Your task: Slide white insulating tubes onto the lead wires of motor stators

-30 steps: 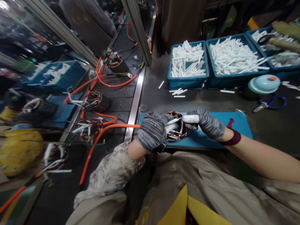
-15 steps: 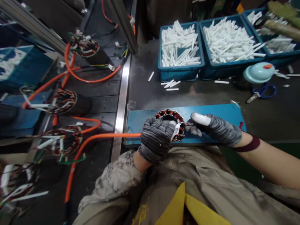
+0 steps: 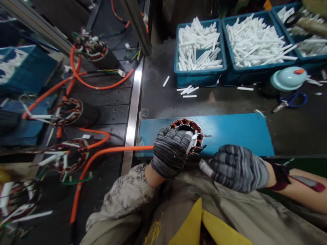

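A motor stator [image 3: 185, 122] with copper windings lies on the blue board in front of me. My left hand [image 3: 171, 151], in a dark grey knit glove, is closed over its near left side. A white sleeve [image 3: 192, 143] shows at those fingertips, beside the winding. Thin twisted wire ends [image 3: 207, 136] and dark lead ends [image 3: 200, 149] stick out to the right of the stator. My right hand [image 3: 235, 168], gloved in grey with a white fingertip, hovers apart from the stator at the board's near edge. Its fingers are curled together, and the palm side is hidden.
Blue bins [image 3: 200, 78] of white tubes line the back, near a bottle [image 3: 288, 79] and blue-handled scissors [image 3: 290, 101]. Loose tubes [image 3: 189, 90] lie before them. An orange cable [image 3: 114, 148] crosses the metal rail [image 3: 133, 112]; several more stators [image 3: 68, 110] stand left.
My right hand has left the twisted wires and moved down and right, turning its back upward. My left hand stays on the stator. The view has shifted slightly.
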`<state>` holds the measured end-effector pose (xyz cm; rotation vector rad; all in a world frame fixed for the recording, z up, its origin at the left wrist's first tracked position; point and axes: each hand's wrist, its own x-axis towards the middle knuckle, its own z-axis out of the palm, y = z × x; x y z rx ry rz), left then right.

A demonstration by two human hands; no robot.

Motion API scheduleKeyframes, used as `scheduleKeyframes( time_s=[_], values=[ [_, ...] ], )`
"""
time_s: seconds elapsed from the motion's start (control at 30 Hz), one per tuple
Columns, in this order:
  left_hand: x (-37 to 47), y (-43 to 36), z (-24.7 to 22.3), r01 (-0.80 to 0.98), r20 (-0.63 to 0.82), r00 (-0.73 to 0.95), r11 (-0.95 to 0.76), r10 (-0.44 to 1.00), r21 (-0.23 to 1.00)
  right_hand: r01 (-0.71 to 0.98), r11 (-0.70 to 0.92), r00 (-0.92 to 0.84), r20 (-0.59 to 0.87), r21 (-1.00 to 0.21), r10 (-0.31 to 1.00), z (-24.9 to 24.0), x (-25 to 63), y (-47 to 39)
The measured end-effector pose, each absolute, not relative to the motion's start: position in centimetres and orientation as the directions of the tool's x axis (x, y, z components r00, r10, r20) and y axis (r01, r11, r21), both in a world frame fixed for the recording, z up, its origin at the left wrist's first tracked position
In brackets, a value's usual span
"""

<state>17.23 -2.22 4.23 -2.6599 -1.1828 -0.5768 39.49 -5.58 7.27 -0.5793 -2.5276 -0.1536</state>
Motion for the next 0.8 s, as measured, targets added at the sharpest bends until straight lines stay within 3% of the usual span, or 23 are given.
scheduleKeyframes(
  time_s=[0.07, 0.13, 0.2, 0.27, 0.33, 0.43, 0.5, 0.57, 0.63, 0.7, 0.73, 0.8],
  values=[
    [17.2, -2.2, 4.3, 0.741, 0.416, 0.61, -0.671, 0.675, 0.003, 0.41, 0.911, -0.762, 0.53, -0.048, 0.372, 7.4, 40.1, -5.6],
    [17.2, -2.1, 4.4, 0.739, 0.422, 0.607, -0.674, 0.673, 0.011, 0.595, 0.793, -0.602, 0.58, -0.135, 0.55, 7.3, 40.8, -5.1],
    [17.2, -2.1, 4.4, 0.739, 0.424, 0.604, -0.674, 0.674, 0.019, 0.718, 0.594, -0.35, 0.549, -0.363, 0.759, 6.8, 41.1, -4.5],
    [17.2, -2.0, 4.4, 0.74, 0.42, 0.605, -0.672, 0.676, 0.016, 0.653, 0.402, -0.205, 0.361, -0.642, 0.91, 6.2, 41.0, -3.8],
    [17.3, -2.0, 4.4, 0.743, 0.412, 0.608, -0.669, 0.678, 0.005, 0.506, 0.203, -0.199, 0.115, -0.838, 0.973, 5.8, 40.5, -3.2],
    [17.2, -2.0, 4.5, 0.748, 0.409, 0.608, -0.664, 0.681, -0.006, 0.364, -0.042, -0.193, -0.12, -0.93, 0.974, 5.6, 39.6, -2.7],
    [17.2, -2.1, 4.5, 0.74, 0.409, 0.618, -0.673, 0.671, -0.013, 0.369, -0.05, -0.17, -0.12, -0.928, 0.978, 5.7, 39.2, -2.7],
    [17.1, -2.2, 4.5, 0.725, 0.402, 0.636, -0.689, 0.658, -0.019, 0.489, 0.108, -0.156, 0.035, -0.865, 0.987, 5.7, 39.1, -2.9],
    [17.0, -2.2, 4.5, 0.709, 0.403, 0.65, -0.705, 0.645, -0.014, 0.633, 0.398, -0.233, 0.327, -0.664, 0.916, 5.7, 39.3, -3.4],
    [16.9, -2.1, 4.5, 0.702, 0.411, 0.649, -0.712, 0.64, 0.001, 0.634, 0.67, -0.433, 0.54, -0.386, 0.722, 5.9, 39.5, -3.9],
    [16.8, -2.1, 4.5, 0.698, 0.422, 0.646, -0.716, 0.636, 0.009, 0.587, 0.756, -0.517, 0.585, -0.289, 0.625, 5.9, 39.7, -4.1],
    [16.7, -2.0, 4.5, 0.694, 0.449, 0.636, -0.72, 0.627, 0.023, 0.522, 0.817, -0.565, 0.618, -0.244, 0.546, 6.0, 40.0, -4.2]
  ],
)
